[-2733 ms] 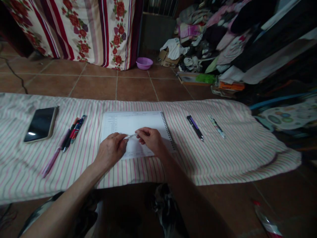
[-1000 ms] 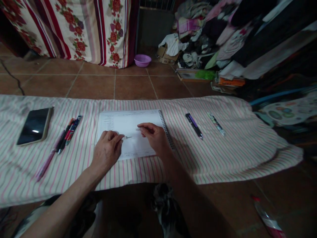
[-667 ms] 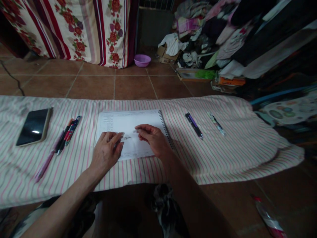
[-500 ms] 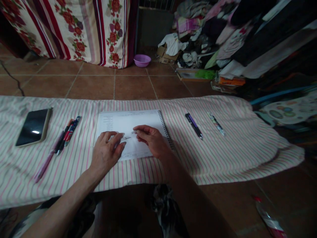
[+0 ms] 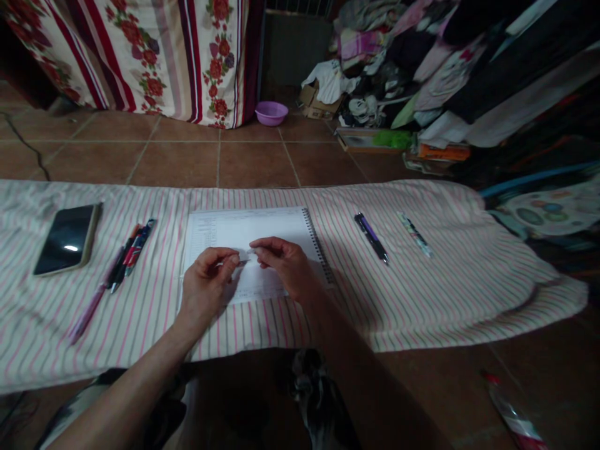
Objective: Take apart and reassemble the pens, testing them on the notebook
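Note:
Both hands meet over an open spiral notebook (image 5: 262, 225) that lies on a pink-striped cloth (image 5: 445, 275). My left hand (image 5: 206, 281) pinches one end of a small white pen (image 5: 247, 254), fingers curled. My right hand (image 5: 285, 265) pinches the other end, and the fingertips of the two hands almost touch. Whether the pen is in one piece or two is hidden by the fingers.
A dark phone (image 5: 68, 237) and several pens (image 5: 131, 253) lie left of the notebook, with a pink pen (image 5: 89, 309) nearer me. To the right lie a purple pen (image 5: 371, 237) and a patterned pen (image 5: 414, 234). Behind are a purple bowl (image 5: 271, 114), a clothes pile (image 5: 422, 69) and floral fabric (image 5: 164, 56).
A second ago my hands held two pen parts a little apart, with the tip showing by the left hand. Now the hands have closed together and lifted slightly.

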A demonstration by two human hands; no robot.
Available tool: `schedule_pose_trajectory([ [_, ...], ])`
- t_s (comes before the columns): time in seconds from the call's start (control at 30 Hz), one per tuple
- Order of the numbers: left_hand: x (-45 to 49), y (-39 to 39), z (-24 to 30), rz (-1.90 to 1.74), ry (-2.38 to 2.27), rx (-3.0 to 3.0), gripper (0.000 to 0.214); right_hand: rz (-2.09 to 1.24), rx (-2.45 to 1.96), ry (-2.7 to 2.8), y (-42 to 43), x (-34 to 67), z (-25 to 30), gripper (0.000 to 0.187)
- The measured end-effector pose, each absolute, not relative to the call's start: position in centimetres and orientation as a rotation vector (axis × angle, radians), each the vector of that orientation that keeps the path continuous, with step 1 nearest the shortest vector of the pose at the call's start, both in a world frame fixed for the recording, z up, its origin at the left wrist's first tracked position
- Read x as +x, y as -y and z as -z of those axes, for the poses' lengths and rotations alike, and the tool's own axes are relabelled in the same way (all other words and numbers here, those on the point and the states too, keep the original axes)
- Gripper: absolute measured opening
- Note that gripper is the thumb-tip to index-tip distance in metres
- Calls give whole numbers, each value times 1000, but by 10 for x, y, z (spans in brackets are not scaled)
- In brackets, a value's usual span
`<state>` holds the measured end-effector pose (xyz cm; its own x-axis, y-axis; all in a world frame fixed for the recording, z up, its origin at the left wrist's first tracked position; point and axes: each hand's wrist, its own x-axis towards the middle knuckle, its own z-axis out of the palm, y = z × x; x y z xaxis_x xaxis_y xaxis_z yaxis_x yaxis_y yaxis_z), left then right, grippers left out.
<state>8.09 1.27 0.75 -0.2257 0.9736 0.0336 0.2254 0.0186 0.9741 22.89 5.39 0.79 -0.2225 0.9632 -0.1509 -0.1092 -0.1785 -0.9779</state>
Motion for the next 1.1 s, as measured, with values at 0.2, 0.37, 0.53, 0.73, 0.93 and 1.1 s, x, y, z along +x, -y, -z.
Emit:
schedule_pose_trajectory([
  [0.2,87,-15,-13,-1256,-1363,1062,25,-1421,-1074,1368,-52,230,-8,12],
  [0.37,90,-15,-11,-1261,-1319,1030,22,-1443,-1028,1352,-50,230,-3,15],
  [0.53,95,-15,-12,-1234,-1284,978,23,-1390,-1029,1384,-47,227,1,11],
  [0.73,96,-13,-7,-1147,-1380,1010,25,-641,-1193,1698,-53,248,-1,11],
  [0.93,94,-10,10,-1016,-1377,1107,29,-433,-1431,1814,-59,266,11,13],
  [1.1,94,-6,16,-910,-1451,1369,25,-340,-1358,1966,-55,264,12,15],
])
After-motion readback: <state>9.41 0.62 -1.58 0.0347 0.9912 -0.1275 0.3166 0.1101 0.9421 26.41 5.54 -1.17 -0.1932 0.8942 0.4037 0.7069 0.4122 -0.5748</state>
